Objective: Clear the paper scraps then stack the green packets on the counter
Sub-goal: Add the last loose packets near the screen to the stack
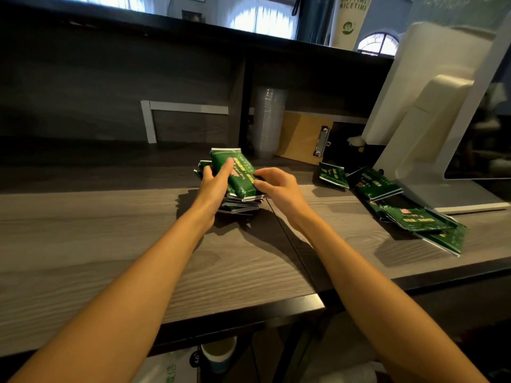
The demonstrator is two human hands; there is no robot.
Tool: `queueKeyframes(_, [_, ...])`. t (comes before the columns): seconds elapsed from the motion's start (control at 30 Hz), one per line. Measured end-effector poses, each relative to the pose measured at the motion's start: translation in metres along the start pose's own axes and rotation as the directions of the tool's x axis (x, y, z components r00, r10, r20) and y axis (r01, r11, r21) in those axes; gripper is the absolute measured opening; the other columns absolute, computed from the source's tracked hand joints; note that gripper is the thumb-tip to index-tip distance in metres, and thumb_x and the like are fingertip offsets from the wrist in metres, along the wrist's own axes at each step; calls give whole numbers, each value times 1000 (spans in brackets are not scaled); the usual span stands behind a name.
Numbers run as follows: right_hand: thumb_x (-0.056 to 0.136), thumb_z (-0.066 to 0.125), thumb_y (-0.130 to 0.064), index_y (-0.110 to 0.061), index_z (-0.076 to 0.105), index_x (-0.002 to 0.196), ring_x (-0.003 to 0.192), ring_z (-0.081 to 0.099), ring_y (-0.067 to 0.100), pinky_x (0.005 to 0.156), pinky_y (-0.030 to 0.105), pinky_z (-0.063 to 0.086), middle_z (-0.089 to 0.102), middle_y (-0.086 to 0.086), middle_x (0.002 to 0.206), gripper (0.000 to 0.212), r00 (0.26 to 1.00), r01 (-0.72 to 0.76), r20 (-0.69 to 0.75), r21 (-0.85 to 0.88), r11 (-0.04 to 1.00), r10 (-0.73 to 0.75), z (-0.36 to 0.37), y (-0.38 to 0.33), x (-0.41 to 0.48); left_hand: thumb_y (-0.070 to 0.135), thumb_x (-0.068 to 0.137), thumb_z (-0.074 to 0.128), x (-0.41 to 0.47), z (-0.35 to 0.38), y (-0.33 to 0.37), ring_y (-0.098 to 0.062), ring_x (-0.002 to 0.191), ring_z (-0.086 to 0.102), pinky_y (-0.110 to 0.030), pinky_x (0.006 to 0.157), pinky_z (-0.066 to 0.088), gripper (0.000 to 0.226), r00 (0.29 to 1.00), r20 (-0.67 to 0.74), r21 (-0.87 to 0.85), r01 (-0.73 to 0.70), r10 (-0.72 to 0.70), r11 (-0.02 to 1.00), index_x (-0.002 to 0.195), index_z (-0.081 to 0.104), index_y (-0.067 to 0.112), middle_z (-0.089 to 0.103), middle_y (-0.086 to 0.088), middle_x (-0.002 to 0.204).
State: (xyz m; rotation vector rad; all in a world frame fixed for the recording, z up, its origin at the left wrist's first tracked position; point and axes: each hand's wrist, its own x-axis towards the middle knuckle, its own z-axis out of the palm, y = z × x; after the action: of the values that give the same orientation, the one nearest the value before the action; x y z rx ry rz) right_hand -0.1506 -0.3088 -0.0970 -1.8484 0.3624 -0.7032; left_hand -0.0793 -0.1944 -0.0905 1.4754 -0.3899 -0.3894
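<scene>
A stack of green packets (240, 204) sits in the middle of the wooden counter (110, 244). The top green packet (240, 172) lies tilted on it. My left hand (214, 183) holds the stack's left side, thumb laid across the top packet. My right hand (279, 186) pinches the top packet's near right corner with curled fingers. Several loose green packets (414, 217) lie scattered to the right beside the monitor base, and one more green packet (333, 174) lies nearer the clipboard. No paper scraps show on the counter.
A white monitor (448, 111) on its stand fills the right side. A wooden clipboard (304, 136) and a column of clear plastic cups (269, 120) stand against the back wall. Below the counter's front edge sits a cup (219, 352).
</scene>
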Motion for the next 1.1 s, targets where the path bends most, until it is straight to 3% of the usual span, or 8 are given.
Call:
queueKeyframes(0.13, [87,58,-2,-5,68,103,90,60,15,76,21,48,65,7,93,19,1000,-5,6,-95,995,6,-6,0,4,21,83,67,0,4,1,-20,102,59,-34,82,50,60,999,5,-60,49,-49,997,135,36,18,57,-6,123])
queueKeyframes(0.27, [86,51,-7,-11,68,92,103,58,27,87,36,45,66,11,99,19,948,-208,-272,-129,970,167,-36,7,34,13,84,64,5,13,8,-19,88,60,-27,59,47,58,994,33,-89,109,-107,990,134,35,17,57,-9,122])
queueKeyframes(0.37, [92,44,-18,-11,61,120,127,41,33,99,37,36,50,15,134,33,926,-352,-311,-517,780,213,-61,23,57,14,85,63,8,30,14,-14,78,58,-26,55,45,57,991,56,-78,122,-118,989,134,34,15,56,-10,121])
queueKeyframes(0.43, [96,40,-28,-17,55,128,144,10,32,112,46,20,17,12,156,37,932,-361,-255,-720,592,258,-74,34,62,14,85,63,11,44,16,-15,77,57,-27,55,46,58,989,80,-73,133,-127,988,134,33,15,56,-11,120])
queueKeyframes(0.53, [98,37,-39,-20,50,135,143,-20,30,114,55,5,-21,7,156,43,927,-335,-209,-836,434,313,-88,49,62,15,85,62,16,62,17,-14,75,58,-25,52,45,59,983,115,-61,154,-146,986,136,32,15,57,-10,116])
queueKeyframes(0.63, [100,30,-46,-20,35,145,141,-26,29,114,55,-4,-28,6,154,52,918,-310,-184,-886,346,352,-97,58,64,14,86,61,22,74,16,-14,75,57,-25,52,45,59,977,140,-51,169,-160,984,137,31,15,56,-11,118])
queueKeyframes(0.83, [100,25,-44,-10,32,146,146,-5,27,115,52,-3,-3,8,159,57,913,-306,-198,-910,279,356,-99,69,75,14,86,62,34,82,12,-15,77,58,-26,53,46,61,976,143,-35,172,-166,984,138,30,16,55,-11,119])
queueKeyframes(1.1, [91,49,-18,-2,62,118,121,48,34,97,41,41,49,14,135,34,1000,16,0,-853,522,-30,-72,45,58,15,85,62,32,56,12,-19,86,59,-28,60,48,63,989,70,-64,135,-130,989,139,29,16,55,-11,123])
